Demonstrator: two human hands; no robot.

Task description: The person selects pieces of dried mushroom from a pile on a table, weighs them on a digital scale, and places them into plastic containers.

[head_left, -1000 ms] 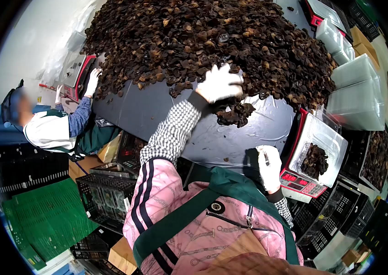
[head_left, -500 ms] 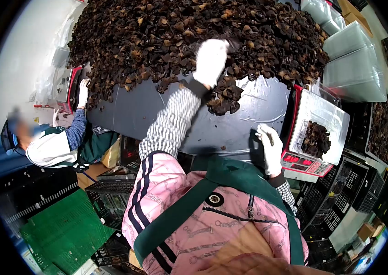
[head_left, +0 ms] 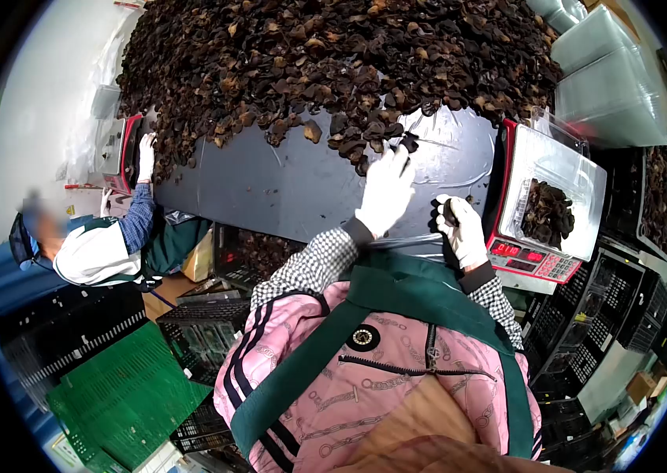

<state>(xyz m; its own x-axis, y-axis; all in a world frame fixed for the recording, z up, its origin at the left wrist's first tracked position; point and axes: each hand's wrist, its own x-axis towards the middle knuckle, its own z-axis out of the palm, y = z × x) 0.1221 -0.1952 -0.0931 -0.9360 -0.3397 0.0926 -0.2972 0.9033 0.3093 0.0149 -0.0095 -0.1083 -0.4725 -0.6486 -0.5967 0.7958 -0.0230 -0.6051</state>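
My left hand (head_left: 386, 191), in a white glove, is over the dark tabletop just below the edge of a large heap of wood ear mushrooms (head_left: 310, 71). A small dark wood ear piece (head_left: 409, 143) is at its fingertips, which look pinched on it. Closer to my body, my right hand (head_left: 467, 235), also gloved, is closed with another wood ear piece (head_left: 449, 210) between thumb and fingers. Beside it stands a red scale (head_left: 507, 250) with lit red digits. On the scale a clear plastic tray (head_left: 519, 211) holds a small clump of wood ears (head_left: 548, 213).
Stacked clear plastic trays (head_left: 613, 87) rise behind the scale. Black crates (head_left: 585, 315) stand at lower right, a green crate (head_left: 128, 394) at lower left. A co-worker (head_left: 101, 244) in white gloves is at the left beside a second scale (head_left: 124, 154).
My left hand has drawn back from the heap toward my body. A dark piece now shows in my right hand. The loose clump at the heap's front edge has shifted and spread.
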